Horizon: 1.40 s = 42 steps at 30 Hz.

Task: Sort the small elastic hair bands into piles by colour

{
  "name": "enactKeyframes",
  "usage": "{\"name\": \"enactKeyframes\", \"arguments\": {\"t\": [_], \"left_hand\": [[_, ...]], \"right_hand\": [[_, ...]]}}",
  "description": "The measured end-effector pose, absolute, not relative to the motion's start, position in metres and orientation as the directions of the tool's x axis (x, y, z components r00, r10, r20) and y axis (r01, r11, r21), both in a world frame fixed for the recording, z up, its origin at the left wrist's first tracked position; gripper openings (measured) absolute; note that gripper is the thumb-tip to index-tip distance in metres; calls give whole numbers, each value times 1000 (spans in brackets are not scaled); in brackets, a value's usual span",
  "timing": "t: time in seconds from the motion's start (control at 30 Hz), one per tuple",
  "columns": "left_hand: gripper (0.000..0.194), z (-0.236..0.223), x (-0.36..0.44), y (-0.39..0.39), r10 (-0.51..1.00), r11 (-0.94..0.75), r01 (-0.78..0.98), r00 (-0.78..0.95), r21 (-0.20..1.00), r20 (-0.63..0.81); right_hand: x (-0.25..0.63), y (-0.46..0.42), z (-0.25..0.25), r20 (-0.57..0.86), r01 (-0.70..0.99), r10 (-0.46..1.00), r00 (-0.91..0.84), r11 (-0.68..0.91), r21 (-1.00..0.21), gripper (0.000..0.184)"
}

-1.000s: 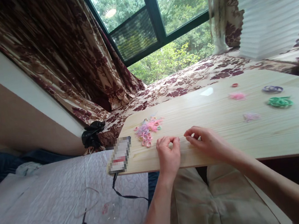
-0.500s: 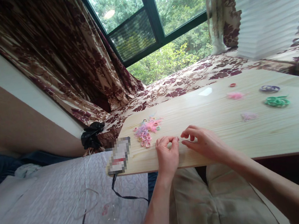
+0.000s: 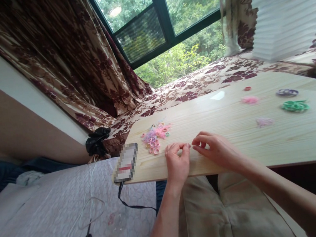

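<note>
My left hand (image 3: 177, 158) has thumb and forefinger curled together into a ring, their tips close to each other, beside a tiny pale speck (image 3: 191, 145). My right hand (image 3: 216, 147) comes in from the right, fingers bent and thumb near the forefinger, its tips just beside my left ones. The speck shows between the two sets of fingertips; it is too small for me to name, and I cannot tell which hand pinches it, or how tightly.

Both hands are at the near edge of the pale wooden table (image 3: 298, 142). Left of them and a little farther off is a loose heap of small bands (image 3: 156, 136), pink, lilac and a bit of green, with little rings at its near side. Farther left, at the table's corner, lies a phone-like device (image 3: 126, 162), its screen blurred, with a black strap (image 3: 134, 207) hanging below.

To the right, well apart from my hands, are a pale lilac clump (image 3: 264, 121), a pink clump (image 3: 250, 100), a red ring (image 3: 248, 90) at the far side, and, farther right, a green bundle (image 3: 295, 106) just nearer than a purple-and-white bundle (image 3: 287, 93).

Near left, black-handled scissors (image 3: 88, 235) lie on a pale quilted cover (image 3: 38, 223). Beyond the table's far edge, a floral cloth (image 3: 194, 84) stretches toward the window (image 3: 167, 20).
</note>
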State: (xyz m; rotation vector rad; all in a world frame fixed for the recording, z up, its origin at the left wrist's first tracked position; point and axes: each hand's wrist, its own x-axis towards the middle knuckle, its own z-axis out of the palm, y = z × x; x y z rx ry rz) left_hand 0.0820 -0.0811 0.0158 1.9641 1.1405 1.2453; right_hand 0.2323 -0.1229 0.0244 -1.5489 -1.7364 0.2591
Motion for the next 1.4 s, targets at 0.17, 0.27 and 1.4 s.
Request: {"name": "enactKeyframes", "arguments": {"t": [0.17, 0.27, 1.4], "left_hand": [[18, 16, 82, -82, 872, -490, 371, 211, 789, 443], [21, 16, 81, -82, 873, -488, 388, 201, 782, 445], [35, 8, 79, -78, 865, -495, 405, 142, 769, 482]], "right_hand": [[233, -123, 25, 429, 735, 903, 28, 273, -621, 21], [234, -122, 24, 425, 719, 905, 25, 279, -637, 24], [282, -158, 48, 364, 582, 916, 170, 204, -787, 39]]}}
